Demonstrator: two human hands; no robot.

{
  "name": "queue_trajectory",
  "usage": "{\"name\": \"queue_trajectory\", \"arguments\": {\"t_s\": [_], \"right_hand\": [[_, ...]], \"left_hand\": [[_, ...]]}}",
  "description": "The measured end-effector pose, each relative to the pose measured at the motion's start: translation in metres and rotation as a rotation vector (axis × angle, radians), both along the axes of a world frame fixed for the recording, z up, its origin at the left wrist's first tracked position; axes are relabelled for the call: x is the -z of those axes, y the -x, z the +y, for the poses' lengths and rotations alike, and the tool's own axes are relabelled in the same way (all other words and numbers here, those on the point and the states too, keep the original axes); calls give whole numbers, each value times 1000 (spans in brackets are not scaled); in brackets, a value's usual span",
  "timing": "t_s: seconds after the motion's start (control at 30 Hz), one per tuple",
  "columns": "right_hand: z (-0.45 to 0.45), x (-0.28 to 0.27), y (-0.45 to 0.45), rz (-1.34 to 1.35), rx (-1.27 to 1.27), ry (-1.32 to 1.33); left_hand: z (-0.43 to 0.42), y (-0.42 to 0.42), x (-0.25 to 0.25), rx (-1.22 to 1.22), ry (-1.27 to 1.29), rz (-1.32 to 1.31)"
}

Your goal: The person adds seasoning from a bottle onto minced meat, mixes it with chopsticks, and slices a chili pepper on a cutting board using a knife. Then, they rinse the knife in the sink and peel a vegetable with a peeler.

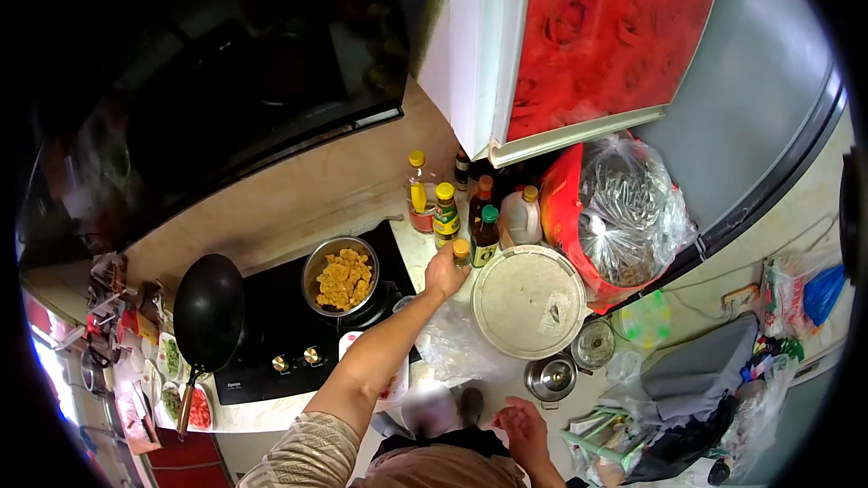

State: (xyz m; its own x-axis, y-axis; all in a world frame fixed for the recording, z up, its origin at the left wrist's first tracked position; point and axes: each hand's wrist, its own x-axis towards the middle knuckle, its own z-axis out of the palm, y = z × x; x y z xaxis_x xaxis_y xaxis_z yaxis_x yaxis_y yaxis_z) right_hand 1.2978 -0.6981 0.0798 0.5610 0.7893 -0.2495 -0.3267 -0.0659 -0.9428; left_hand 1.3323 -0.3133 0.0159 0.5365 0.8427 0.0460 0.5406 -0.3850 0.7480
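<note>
My left hand [445, 273] is closed around a bottle with a yellow-orange cap [461, 249], at the back of the counter. Just behind it stand a green-capped bottle [485, 233], a yellow-capped bottle [446, 217] and a red-capped dark bottle [480, 201]. My right hand [520, 427] hangs low in front of my body, its fingers loosely curled and apart, with nothing visible in it. On the black cooktop [262, 325], a metal pot [311, 278] holds golden-brown food pieces [344, 278]. A black wok [208, 312] rests left of the pot.
A large round lid [529, 301] covers a container right of my left hand. Clear plastic [457, 343] lies by my forearm. Behind the lid stands a red bag [568, 217]. Dishes of chopped food [172, 357] sit at far left, and a lidded pot [551, 378] is below the round lid.
</note>
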Motion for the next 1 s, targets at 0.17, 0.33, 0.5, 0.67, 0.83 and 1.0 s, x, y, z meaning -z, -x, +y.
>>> {"name": "queue_trajectory", "arguments": {"t_s": [0.17,0.33,0.5,0.67,0.83,1.0], "right_hand": [[26,-22,-35,-140,-34,-46],[97,-86,-96,-612,1,84],[197,-110,-152,-879,-9,-40],[296,-90,-197,-1442,-123,244],[350,-63,-207,-1649,-416,588],[364,-58,-210,-1638,-448,649]], "left_hand": [[-7,1,-7,-30,46,13],[-25,41,-39,-36,-73,-147],[-95,163,-70,32,166,-424],[-181,288,-57,-253,305,-390],[-237,363,6,-506,443,-438],[-243,371,2,-612,435,-513]]}}
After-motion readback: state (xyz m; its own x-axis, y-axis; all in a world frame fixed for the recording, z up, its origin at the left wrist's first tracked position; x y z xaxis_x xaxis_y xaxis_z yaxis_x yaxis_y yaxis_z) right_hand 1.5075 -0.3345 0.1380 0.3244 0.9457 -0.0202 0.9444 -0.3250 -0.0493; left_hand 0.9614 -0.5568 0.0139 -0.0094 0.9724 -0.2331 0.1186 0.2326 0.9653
